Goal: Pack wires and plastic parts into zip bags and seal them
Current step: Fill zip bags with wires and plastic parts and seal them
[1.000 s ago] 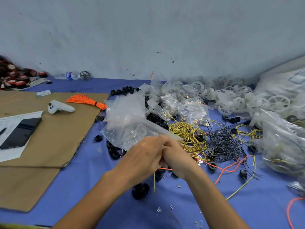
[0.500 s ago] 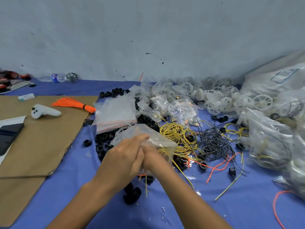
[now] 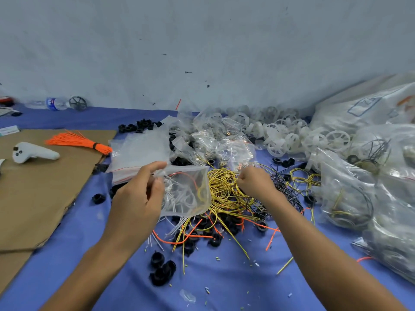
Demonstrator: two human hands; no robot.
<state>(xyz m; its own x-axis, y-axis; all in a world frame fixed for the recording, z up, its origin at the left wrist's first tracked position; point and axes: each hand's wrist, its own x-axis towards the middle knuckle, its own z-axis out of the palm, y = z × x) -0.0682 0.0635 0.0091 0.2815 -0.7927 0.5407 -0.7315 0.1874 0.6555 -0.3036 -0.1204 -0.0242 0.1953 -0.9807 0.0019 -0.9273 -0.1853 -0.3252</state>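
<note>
My left hand (image 3: 137, 198) pinches the top edge of a clear zip bag (image 3: 186, 194) and holds it up over the blue cloth; the bag holds white, orange and yellow wires. To its right, my right hand (image 3: 253, 182) is closed in the tangle of yellow wires (image 3: 222, 187), gripping strands of it. Black wires (image 3: 285, 189) lie just beyond that hand. Loose black plastic rings (image 3: 162, 269) and orange wire pieces (image 3: 186, 237) are scattered under the bag. A stack of empty zip bags (image 3: 139, 153) lies behind my left hand.
White plastic wheels (image 3: 289, 140) and small filled bags (image 3: 226, 144) are piled at the back. Big filled bags (image 3: 363, 194) crowd the right side. Cardboard (image 3: 42, 187) on the left carries a white controller (image 3: 31, 152) and an orange wire bundle (image 3: 78, 141). A bottle (image 3: 54, 103) lies by the wall.
My hands were together on the bag; they have come apart. The left keeps the bag, the right has moved right into the yellow wires. The view has shifted.
</note>
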